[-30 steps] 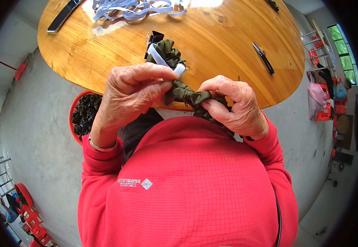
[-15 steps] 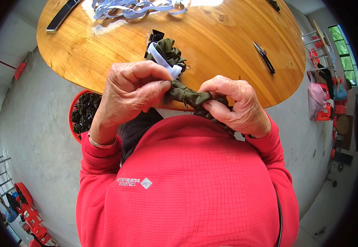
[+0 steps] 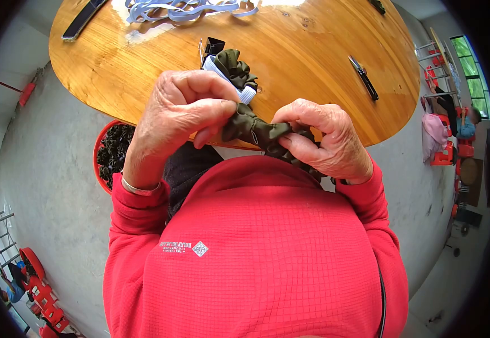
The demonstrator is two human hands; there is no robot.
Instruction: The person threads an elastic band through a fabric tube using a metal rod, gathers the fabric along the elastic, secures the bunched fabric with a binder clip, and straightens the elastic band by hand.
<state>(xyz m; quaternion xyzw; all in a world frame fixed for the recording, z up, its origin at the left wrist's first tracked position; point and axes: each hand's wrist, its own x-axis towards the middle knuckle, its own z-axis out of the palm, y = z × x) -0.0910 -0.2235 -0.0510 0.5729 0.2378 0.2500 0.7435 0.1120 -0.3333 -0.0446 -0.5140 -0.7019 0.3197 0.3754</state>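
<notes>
A gathered strip of dark olive-green fabric (image 3: 253,129) stretches between my two hands, just in front of my belly at the table's near edge. My left hand (image 3: 183,112) pinches its left end with thumb and forefinger. On the other side, my right hand (image 3: 324,138) grips the bunched cloth between thumb and fingers. Just beyond my left fingertips lies more bunched green fabric (image 3: 235,69), with a flat pale-blue elastic band (image 3: 247,94) beside it. Behind that, a black clip (image 3: 214,46) stands on the table. Part of the strip under my right hand is hidden.
The oval wooden table (image 3: 307,62) holds a heap of pale-blue elastic (image 3: 172,10), black-handled scissors (image 3: 364,79) at right and a dark strap-like object (image 3: 84,19) at left. A red basket (image 3: 101,163) of dark pieces stands on the floor, left.
My left hand has risen slightly, and its end of the green strip has moved up with it. The elastic's end sits a little farther right. My right hand stays nearly in place.
</notes>
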